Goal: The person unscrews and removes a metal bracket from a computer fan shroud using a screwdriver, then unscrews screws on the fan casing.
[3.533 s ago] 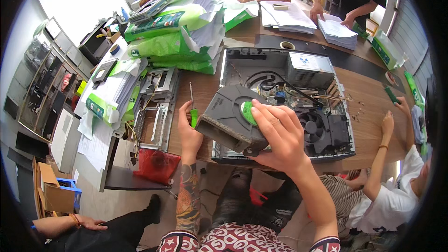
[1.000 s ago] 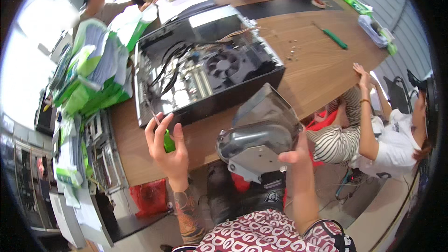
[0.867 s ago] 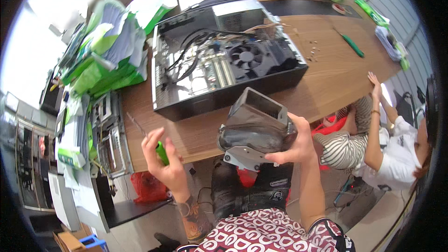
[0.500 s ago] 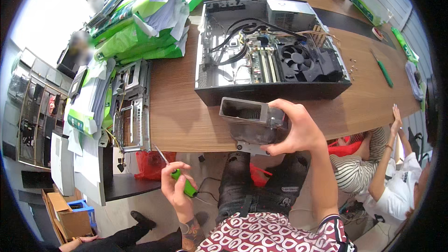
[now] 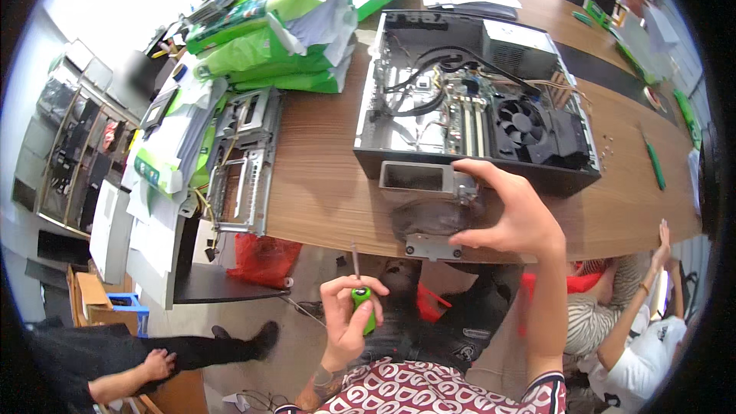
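My right hand grips a grey plastic fan shroud, held upright at the near edge of the wooden table, just in front of the opened computer case. My left hand is below the table edge and holds a green-handled screwdriver with its shaft pointing up. Inside the case I see a black fan, cables and a grey power supply.
A bare metal drive cage lies to the left of the case. Green-and-white paper packs pile up behind it. A green screwdriver and small screws lie at right. A seated person's arm is at lower right, another person's hand at lower left.
The view swung back over the table. My right hand brought the shroud from my lap up to the table edge. My left hand dropped lower with the screwdriver.
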{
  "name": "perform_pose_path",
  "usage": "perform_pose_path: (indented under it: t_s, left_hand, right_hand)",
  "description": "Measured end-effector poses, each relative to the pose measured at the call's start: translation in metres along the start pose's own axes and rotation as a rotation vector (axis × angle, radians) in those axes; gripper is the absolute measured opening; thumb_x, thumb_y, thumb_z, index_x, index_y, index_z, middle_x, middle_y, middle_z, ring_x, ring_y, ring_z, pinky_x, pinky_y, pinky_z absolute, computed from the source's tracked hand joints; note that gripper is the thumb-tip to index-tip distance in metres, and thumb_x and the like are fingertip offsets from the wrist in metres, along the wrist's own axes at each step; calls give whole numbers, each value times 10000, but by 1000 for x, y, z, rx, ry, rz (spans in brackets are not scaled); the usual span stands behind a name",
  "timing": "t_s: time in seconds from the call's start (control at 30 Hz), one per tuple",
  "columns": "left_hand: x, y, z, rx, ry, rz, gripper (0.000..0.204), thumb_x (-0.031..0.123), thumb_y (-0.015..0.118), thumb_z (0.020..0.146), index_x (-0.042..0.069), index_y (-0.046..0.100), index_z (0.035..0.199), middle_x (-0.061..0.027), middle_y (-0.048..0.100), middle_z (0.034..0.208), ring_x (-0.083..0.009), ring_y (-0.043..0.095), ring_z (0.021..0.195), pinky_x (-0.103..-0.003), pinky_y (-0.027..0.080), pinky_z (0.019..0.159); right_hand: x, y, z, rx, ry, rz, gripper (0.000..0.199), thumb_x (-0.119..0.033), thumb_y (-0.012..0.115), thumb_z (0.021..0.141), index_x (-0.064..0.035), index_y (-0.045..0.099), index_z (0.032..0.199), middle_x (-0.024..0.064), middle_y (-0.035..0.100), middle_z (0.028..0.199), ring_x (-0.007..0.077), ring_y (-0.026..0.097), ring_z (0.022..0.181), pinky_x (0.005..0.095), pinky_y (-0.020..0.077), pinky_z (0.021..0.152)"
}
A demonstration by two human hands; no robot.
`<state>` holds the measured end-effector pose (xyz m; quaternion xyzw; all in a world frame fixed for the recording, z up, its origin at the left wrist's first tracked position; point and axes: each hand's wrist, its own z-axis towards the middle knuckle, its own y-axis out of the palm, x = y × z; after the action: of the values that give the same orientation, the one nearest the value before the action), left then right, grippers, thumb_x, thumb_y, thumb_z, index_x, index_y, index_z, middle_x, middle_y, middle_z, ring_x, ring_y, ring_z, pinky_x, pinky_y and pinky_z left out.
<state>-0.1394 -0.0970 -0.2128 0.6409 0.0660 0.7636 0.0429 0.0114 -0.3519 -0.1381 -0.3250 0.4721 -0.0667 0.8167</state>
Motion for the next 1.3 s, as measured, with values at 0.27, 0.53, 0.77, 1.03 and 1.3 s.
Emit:
perform_pose_path:
  t_s: [0.27,0.53,0.77,1.03,1.3]
  left_hand:
    - [-2,27,1,-77,98,-209,452,-28,427,963,167,186,1291,-279,517,1193,-327,634,991,-446,512,905]
    - [-26,80,40,-118,6,-231,520,110,447,1023,40,163,1453,-142,443,1316,-237,459,1270,-379,303,1108]
    - [-6,91,59,-161,124,164,472,78,509,991,59,245,1381,-120,592,1125,-199,575,1078,-367,443,964]
    - [6,34,109,-25,268,452,490,75,613,891,-15,424,1334,-175,507,1297,-298,496,1258,-381,361,1081]
    - [-18,40,169,-131,317,514,765,234,724,830,-13,344,1446,-196,411,1413,-337,392,1343,-412,285,1126]
  right_hand:
    - [-23,41,-80,650,74,152,231,6,666,814,7,610,1038,96,603,1014,204,572,977,332,445,932]
    - [15,107,-128,22,415,694,515,-45,651,935,56,426,1387,154,541,1328,230,539,1209,350,427,1033]
    - [42,101,-119,-105,394,674,562,-70,668,928,49,405,1410,147,526,1319,209,534,1175,323,436,982]
    - [21,59,-117,16,574,820,223,8,605,837,0,622,1059,7,541,786,82,455,653,208,312,542]
    - [21,52,-132,289,661,968,252,-95,652,860,2,603,1087,16,534,748,83,435,590,202,301,535]
